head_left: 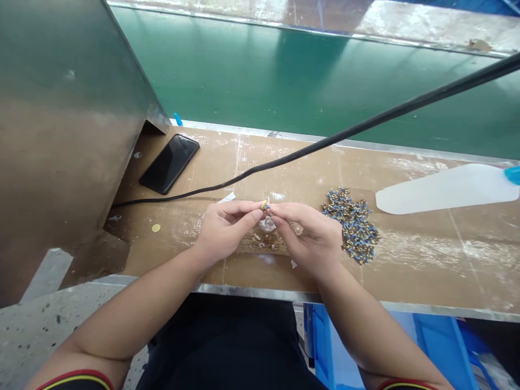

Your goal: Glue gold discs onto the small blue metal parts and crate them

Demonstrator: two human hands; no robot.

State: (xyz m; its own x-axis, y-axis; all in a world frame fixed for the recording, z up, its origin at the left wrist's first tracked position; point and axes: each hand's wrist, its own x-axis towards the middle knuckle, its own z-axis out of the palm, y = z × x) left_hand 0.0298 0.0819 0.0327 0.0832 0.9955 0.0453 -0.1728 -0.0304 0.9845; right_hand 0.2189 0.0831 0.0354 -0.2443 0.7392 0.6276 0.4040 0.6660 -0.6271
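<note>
Over the front middle of the bench, my left hand (222,227) and my right hand (311,234) meet fingertip to fingertip. Between the left thumb and index finger is a small yellow part (264,205), its exact kind too small to name. The right thumb and index finger pinch together at a tiny bluish piece against it, mostly hidden by the fingers. Just below the fingertips sits a small clear round container (267,224). Beside my right hand lies a heap of small blue and brass-coloured parts (357,230).
A black cable (260,169) slants across the bench. Behind it lies a smartphone (169,163), with a yellow disc (156,228) nearer me. A white translucent plastic piece (442,189) lies at right. A metal panel (60,124) stands left, a green wall (260,76) behind.
</note>
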